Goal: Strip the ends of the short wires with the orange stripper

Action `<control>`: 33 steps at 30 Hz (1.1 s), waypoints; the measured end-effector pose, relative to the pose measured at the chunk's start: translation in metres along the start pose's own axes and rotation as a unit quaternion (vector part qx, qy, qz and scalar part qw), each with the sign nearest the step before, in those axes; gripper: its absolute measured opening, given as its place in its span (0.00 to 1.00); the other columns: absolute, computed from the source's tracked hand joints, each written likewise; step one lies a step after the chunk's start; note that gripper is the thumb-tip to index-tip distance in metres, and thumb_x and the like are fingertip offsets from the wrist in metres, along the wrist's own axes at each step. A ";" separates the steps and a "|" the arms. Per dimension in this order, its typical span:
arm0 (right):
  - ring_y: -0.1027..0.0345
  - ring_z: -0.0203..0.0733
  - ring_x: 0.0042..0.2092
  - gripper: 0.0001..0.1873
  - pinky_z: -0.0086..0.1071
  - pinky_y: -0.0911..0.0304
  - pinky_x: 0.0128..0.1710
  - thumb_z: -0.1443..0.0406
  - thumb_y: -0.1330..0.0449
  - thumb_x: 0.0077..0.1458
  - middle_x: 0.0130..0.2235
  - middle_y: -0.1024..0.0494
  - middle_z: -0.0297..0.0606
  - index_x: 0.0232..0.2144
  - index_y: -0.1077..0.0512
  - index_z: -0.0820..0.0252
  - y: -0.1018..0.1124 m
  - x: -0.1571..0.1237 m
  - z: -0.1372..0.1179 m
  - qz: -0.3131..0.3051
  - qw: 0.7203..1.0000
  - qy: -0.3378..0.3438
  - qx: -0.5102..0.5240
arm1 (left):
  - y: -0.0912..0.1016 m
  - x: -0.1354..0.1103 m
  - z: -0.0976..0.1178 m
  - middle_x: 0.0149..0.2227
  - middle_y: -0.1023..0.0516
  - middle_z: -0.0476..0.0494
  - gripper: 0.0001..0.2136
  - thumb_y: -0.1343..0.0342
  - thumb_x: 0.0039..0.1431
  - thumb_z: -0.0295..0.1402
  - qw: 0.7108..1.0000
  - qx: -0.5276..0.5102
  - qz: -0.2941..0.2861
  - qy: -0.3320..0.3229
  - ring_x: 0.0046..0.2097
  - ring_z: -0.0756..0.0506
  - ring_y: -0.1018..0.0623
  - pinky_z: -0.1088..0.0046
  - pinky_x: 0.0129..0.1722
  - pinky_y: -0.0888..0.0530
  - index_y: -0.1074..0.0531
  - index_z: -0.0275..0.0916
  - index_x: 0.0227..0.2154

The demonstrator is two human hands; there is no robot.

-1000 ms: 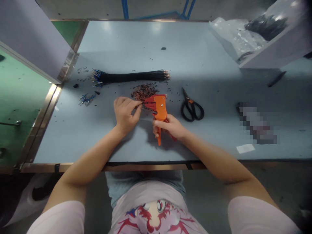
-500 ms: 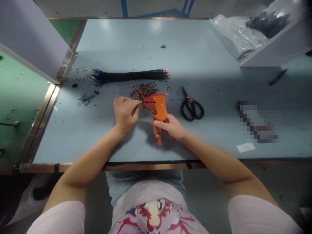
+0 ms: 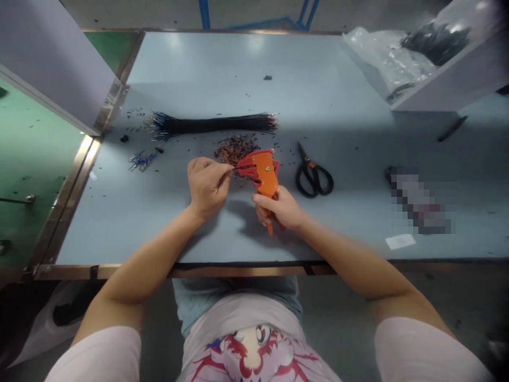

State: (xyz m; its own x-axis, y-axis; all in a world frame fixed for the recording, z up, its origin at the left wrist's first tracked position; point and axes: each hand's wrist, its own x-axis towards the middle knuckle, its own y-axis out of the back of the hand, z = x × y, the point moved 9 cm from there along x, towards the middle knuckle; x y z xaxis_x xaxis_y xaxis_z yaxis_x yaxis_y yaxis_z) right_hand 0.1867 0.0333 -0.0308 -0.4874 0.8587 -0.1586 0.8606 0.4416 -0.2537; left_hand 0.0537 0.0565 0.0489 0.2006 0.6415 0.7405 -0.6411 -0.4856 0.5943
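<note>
My right hand (image 3: 278, 208) is wrapped round the handles of an orange wire stripper (image 3: 262, 172), whose jaws point left. My left hand (image 3: 207, 184) is closed in a pinch right at those jaws, holding a thin dark wire piece that is too small to make out well. Just behind the tool lies a small heap of brownish wire bits (image 3: 235, 149). Farther back a long bundle of black wires (image 3: 210, 125) lies crosswise, with blue ends at its left.
Black scissors (image 3: 314, 176) lie right of the stripper. Loose blue terminals (image 3: 141, 159) and dark scraps are scattered at the left. A white bin (image 3: 449, 79) with plastic bags stands back right. A grey panel (image 3: 51, 63) overhangs the table's left edge.
The stripper and my right hand have shifted slightly right and tilted, handles squeezed closer. My left hand stays pinched at the jaws.
</note>
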 end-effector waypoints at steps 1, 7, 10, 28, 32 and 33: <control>0.42 0.32 0.15 0.23 0.29 0.39 0.18 0.56 0.40 0.56 0.14 0.37 0.29 0.15 0.38 0.60 0.001 0.001 0.000 0.002 1.000 -0.001 0.006 | 0.000 0.000 -0.002 0.25 0.27 0.51 0.05 0.46 0.59 0.33 1.000 0.000 -0.001 0.009 0.34 0.46 0.29 0.63 0.41 0.37 0.26 0.45 0.31; 0.36 0.35 0.23 0.15 0.35 0.29 0.26 0.54 0.37 0.49 0.23 0.33 0.30 0.29 0.35 0.57 0.040 0.007 -0.006 0.118 0.974 -0.027 0.190 | 0.004 0.002 -0.050 0.27 0.24 0.50 0.04 0.45 0.57 0.31 0.987 -0.024 0.016 0.158 0.36 0.46 0.28 0.65 0.41 0.35 0.26 0.43 0.29; 0.33 0.37 0.26 0.13 0.37 0.28 0.30 0.57 0.37 0.48 0.25 0.30 0.33 0.30 0.35 0.58 0.045 0.009 -0.006 0.128 0.969 -0.048 0.206 | 0.003 0.003 -0.062 0.28 0.23 0.50 0.04 0.44 0.57 0.32 0.977 -0.075 0.023 0.197 0.36 0.47 0.27 0.67 0.41 0.33 0.25 0.44 0.30; 0.28 0.42 0.34 0.24 0.37 0.28 0.32 0.63 0.29 0.38 0.32 0.28 0.34 0.36 0.36 0.59 0.042 0.012 0.001 0.167 0.974 0.013 0.150 | -0.007 -0.007 0.011 0.28 0.23 0.50 0.03 0.41 0.52 0.33 0.998 -0.023 -0.057 -0.030 0.42 0.41 0.27 0.57 0.50 0.40 0.24 0.48 0.31; 0.29 0.40 0.32 0.20 0.37 0.28 0.33 0.65 0.32 0.39 0.30 0.28 0.33 0.35 0.37 0.58 0.042 0.010 -0.001 0.177 0.974 0.027 0.137 | -0.012 -0.010 0.018 0.28 0.23 0.51 0.03 0.41 0.53 0.33 0.995 -0.029 -0.075 -0.065 0.43 0.42 0.27 0.56 0.52 0.42 0.25 0.49 0.31; 0.30 0.39 0.31 0.19 0.37 0.28 0.33 0.66 0.33 0.39 0.30 0.29 0.32 0.34 0.37 0.58 0.043 0.009 -0.001 0.183 0.974 0.030 0.133 | -0.014 -0.011 0.019 0.28 0.23 0.51 0.03 0.41 0.53 0.33 0.994 -0.035 -0.078 -0.069 0.43 0.42 0.27 0.56 0.52 0.42 0.25 0.49 0.31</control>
State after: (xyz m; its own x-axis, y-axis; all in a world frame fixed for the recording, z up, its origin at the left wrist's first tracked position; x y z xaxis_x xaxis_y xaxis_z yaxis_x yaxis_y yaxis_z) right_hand 0.2191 0.0607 -0.0419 -0.1383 0.9633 -0.2299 0.9027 0.0271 -0.4294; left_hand 0.0747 0.0448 0.0391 0.3979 0.6163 0.6796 -0.6434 -0.3405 0.6856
